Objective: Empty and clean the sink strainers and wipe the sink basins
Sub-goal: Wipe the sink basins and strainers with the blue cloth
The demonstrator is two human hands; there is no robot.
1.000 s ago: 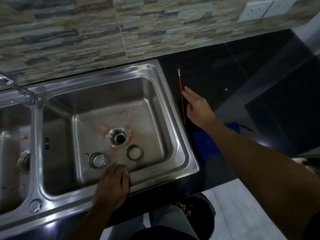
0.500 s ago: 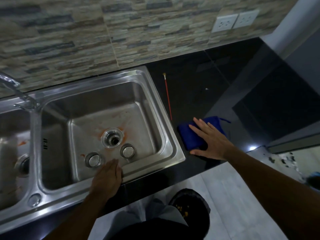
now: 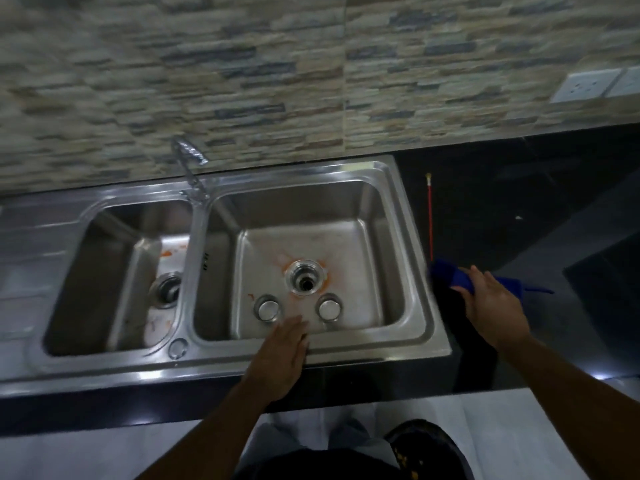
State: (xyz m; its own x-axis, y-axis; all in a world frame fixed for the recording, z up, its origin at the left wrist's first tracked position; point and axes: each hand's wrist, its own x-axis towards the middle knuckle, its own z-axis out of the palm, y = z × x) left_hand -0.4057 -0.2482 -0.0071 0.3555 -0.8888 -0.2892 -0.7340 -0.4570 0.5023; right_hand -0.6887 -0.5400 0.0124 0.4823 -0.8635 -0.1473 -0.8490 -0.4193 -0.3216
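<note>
Gripping the blue cloth [image 3: 450, 276] with our right hand [image 3: 493, 306] at mid-right, we had our left hand [image 3: 278, 358] flat, fingers straight, empty, on the front rim of the sink [image 3: 363, 351].

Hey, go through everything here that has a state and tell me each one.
Right basin: orange-stained, drain open.
Left strainer, right strainer: lying in right basin.
Left basin: orange-stained.
Blue cloth: held by right hand.
Left hand: flat on sink's front rim.
Red stick: lying on counter.
</note>
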